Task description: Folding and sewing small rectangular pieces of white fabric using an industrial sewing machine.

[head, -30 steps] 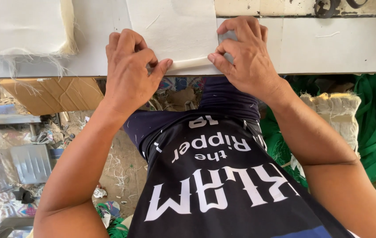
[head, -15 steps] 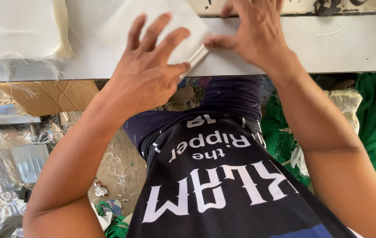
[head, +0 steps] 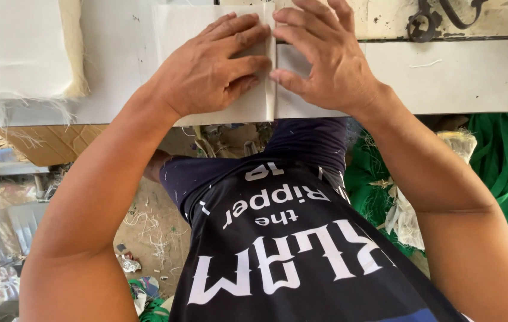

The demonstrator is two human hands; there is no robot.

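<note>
Here, both hands lie open and flat on the folded white sheet (head: pixel 218 110) at the counter (head: pixel 474 77) edge, left hand (head: pixel 209 71) and right hand (head: pixel 325 59) flanking its raised crease, apparently to pin it flat.

1. Your left hand (head: pixel 209 71) now lies flat on the white fabric piece (head: pixel 224 65), no longer pinching its near edge.
2. Your right hand (head: pixel 325 62) presses beside it, fingertips meeting at a raised fold (head: pixel 272 77).
</note>
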